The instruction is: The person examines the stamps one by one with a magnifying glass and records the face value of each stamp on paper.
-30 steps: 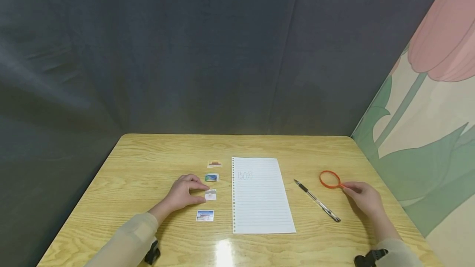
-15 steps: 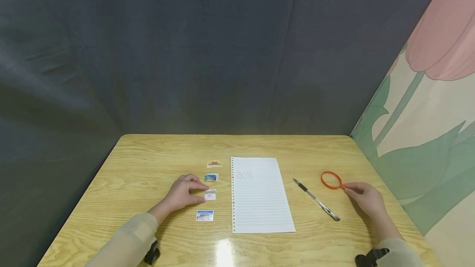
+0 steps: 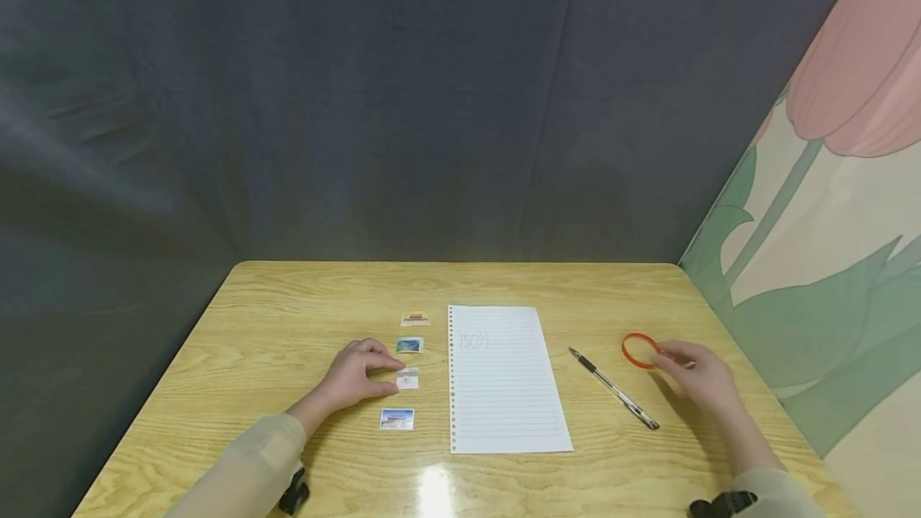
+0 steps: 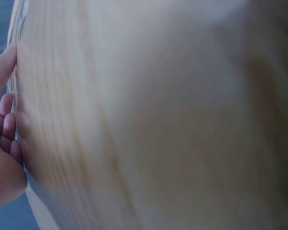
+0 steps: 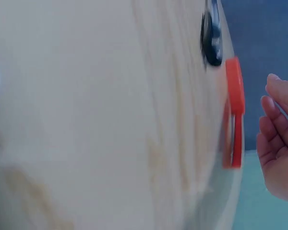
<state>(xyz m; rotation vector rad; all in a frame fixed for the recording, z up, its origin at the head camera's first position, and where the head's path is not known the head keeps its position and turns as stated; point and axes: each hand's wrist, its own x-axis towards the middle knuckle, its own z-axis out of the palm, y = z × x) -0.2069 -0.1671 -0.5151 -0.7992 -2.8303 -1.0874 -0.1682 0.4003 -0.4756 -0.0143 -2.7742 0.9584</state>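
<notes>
My left hand [image 3: 358,374] rests at a small pale postage stamp [image 3: 408,378], index fingertip at its upper edge and thumb tip at its lower left corner. In the left wrist view the left fingers [image 4: 8,122] meet the tabletop, and the stamp cannot be made out. An orange-red magnifying glass [image 3: 639,351] lies flat on the table at the right. Over its handle hovers my right hand [image 3: 699,376], which hides the handle from the head. The right wrist view shows a gap between the right fingers [image 5: 273,125] and the magnifying glass [image 5: 235,88].
Above the pale stamp lie a blue-green stamp [image 3: 410,345] and an orange one [image 3: 415,319]; a blue one [image 3: 397,419] lies below. Lined paper [image 3: 507,390] with handwriting near its top occupies the middle. A black-gripped pen [image 3: 615,388] sits between the paper and the magnifying glass.
The right hand has let go of the magnifying glass's handle and risen slightly, moving a little left over it. The left hand and the stamps stay where they were.
</notes>
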